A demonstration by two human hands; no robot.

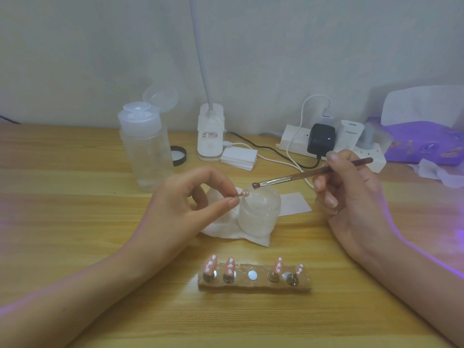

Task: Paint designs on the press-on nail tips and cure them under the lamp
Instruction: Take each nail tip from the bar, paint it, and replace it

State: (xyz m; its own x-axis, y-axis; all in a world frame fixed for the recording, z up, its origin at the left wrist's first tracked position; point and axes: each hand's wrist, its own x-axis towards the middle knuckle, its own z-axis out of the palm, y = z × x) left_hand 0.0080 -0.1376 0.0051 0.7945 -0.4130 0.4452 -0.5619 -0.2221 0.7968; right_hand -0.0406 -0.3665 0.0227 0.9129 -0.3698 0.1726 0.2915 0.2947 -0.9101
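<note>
Where the surface [251, 317] is nearest the camera, a wooden holder block [254, 286] lies crosswise w/ four pink nail tips [229, 266], white-dotted, standing on small metal stems. Two are at its L end and two at its R end, w/ a bare white disc [252, 275] btw them. Both forearms lie across the bottom corners.

Further in, L hand [183, 199] pinches a thin stem [238, 195] btw thumb and forefinger, its other fingers [200, 197] loosely curled behind. On the stem's end sits a fifth nail tip [245, 192], pink w/ white dots, held over the near-L rim of a frosted jar [259, 213]. Jar stands on a crumpled white tissue [223, 228]; a white paper slip [296, 203] lies just R of it.

R hand [351, 194] grips a brown brush [301, 175] pen-style, fingers curled round the handle. Bristle end hovers above the jar, just beside the held tip; contact not clear.

Behind, from L:
- a clear flip-top bottle [145, 146], cap open
- a black-rimmed lid [179, 155]
- a white lamp base [210, 136], neck rising out of view
- a stack of white pads [239, 158]
- a white power strip [285, 141] w/ a black adapter [321, 139] plugged in
- a purple pack [426, 144] at far R

Pale wall [100, 59] at the back.
</note>
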